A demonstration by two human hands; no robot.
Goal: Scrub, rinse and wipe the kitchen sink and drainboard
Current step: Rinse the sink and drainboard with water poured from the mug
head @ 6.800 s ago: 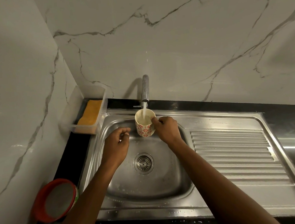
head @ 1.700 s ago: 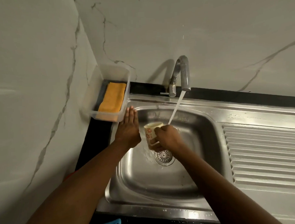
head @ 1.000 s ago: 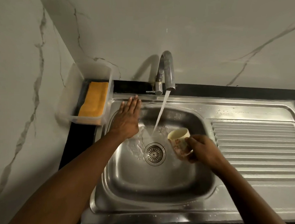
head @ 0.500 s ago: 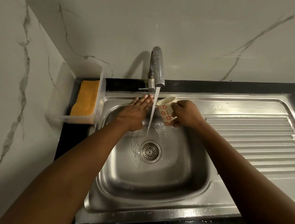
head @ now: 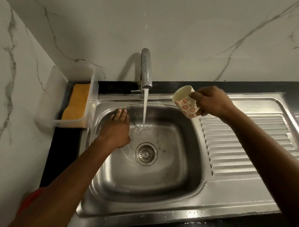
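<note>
Rinsing stage: left hand [head: 117,130], spread flat, is pressed against sink [head: 149,206] wall beside the tap [head: 146,70]; mug [head: 186,101] is gripped by right hand [head: 211,102], tilted for pouring.

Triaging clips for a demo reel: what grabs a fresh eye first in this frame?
The running tap at centre back, its stream falling into the steel sink. Next the right hand holding a flower-patterned mug tilted above the basin's right rim, and the left hand flat on the wet left wall. An orange sponge sits in the clear tray at left.
</note>
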